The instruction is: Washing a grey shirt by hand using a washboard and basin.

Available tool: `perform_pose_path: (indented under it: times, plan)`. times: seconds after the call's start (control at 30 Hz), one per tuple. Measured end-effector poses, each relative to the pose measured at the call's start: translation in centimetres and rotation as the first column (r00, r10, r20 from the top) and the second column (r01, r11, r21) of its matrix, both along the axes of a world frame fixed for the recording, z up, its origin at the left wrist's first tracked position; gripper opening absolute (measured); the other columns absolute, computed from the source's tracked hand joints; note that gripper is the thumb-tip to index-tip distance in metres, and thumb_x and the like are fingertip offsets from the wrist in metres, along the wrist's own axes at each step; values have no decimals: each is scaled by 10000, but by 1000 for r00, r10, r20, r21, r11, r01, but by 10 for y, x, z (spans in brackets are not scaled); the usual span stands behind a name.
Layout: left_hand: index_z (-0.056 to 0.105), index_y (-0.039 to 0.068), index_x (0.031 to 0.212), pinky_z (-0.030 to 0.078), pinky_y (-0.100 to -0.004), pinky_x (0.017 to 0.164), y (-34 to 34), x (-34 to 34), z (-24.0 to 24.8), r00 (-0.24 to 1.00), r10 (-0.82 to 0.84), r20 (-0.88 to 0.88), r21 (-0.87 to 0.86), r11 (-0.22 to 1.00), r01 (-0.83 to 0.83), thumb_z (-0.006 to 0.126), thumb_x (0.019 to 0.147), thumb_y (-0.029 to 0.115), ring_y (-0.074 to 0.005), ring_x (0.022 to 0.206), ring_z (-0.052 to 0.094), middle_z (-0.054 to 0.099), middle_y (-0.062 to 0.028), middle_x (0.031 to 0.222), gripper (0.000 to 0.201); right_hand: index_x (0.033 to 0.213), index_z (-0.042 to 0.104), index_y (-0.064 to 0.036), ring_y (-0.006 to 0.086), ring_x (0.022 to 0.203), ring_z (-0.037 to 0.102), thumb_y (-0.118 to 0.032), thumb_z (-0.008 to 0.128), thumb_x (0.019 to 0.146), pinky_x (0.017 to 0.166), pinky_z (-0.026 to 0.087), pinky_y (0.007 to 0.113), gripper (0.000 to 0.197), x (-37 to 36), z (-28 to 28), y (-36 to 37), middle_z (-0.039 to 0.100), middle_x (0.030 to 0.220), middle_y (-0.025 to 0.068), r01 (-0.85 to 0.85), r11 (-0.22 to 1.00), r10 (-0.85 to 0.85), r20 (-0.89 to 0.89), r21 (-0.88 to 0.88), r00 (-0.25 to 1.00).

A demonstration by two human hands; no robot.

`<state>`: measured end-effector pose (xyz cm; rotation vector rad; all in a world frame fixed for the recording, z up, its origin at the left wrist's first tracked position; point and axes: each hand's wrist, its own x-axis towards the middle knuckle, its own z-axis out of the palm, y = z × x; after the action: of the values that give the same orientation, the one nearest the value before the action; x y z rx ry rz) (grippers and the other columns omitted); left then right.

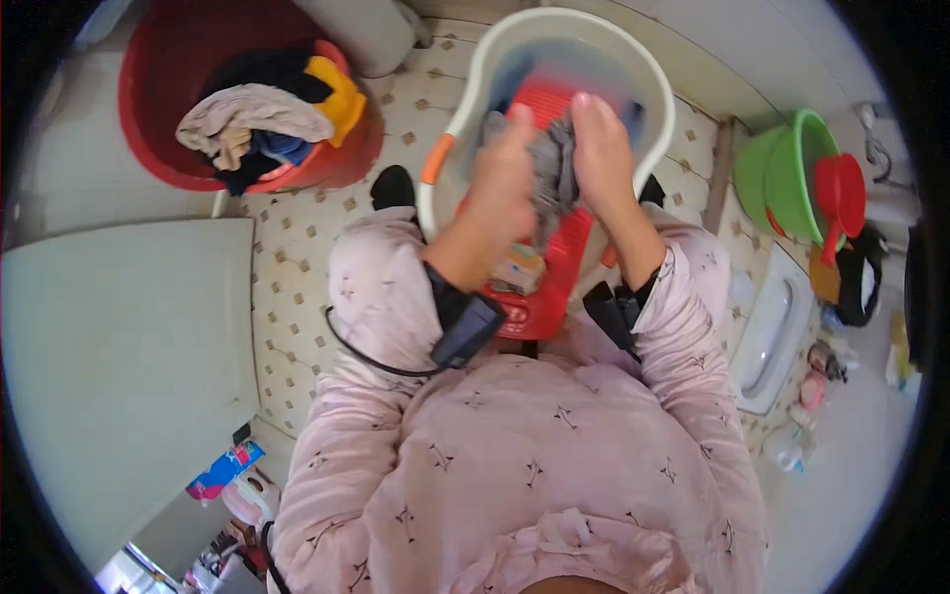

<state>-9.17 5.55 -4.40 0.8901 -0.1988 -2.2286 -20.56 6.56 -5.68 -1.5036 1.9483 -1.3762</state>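
Observation:
A red washboard [567, 259] leans in a white basin [657, 109] that holds cloudy bluish water. Bunched grey cloth [556, 163] lies over the ridges between my two hands. My left hand [503, 183], blurred by motion, is closed on the cloth's left side. On the other side, my right hand [602, 148] grips the cloth, fingers close together and partly hidden. A bar of soap [521, 267] rests on the lower part of the washboard, below the cloth. Dark straps with small black devices wrap both my wrists.
At the upper left, a red tub [148, 148] holds a heap of clothes [257, 114]. A green bucket [767, 173] with a red dipper [839, 193] stands at the right, near a white squat toilet [777, 327]. A pale panel [129, 346] fills the left side.

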Motion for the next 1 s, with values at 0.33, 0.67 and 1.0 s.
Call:
perform_pose_path:
  times: [0.33,0.67,1.0]
  plan:
    - [399,-20,1180,443,-307,838,5,28,12,899,-399,182,-291,851,437,582,822,152,-199,984,536,531,-110,1097,438,1012,511,-16,164,884,545,-269,377,924,785,444,292,299,-30,39,14,568,955,64,-297,928,310,911,-227,271]
    - [453,0,1140,393,-360,902,-12,31,2,987,-159,-19,-266,952,148,356,912,385,-199,1024,521,535,-92,1123,458,1089,494,-20,98,862,497,-169,677,717,779,401,226,440,-61,49,30,542,962,16,-679,712,510,531,181,677]
    - [392,5,1220,330,-392,966,-6,28,18,969,-112,-222,-204,977,66,336,896,453,-249,1096,473,489,-128,1183,556,992,499,-60,163,934,533,-15,559,763,817,430,289,242,-75,36,34,549,1044,86,-555,828,312,885,-75,345]
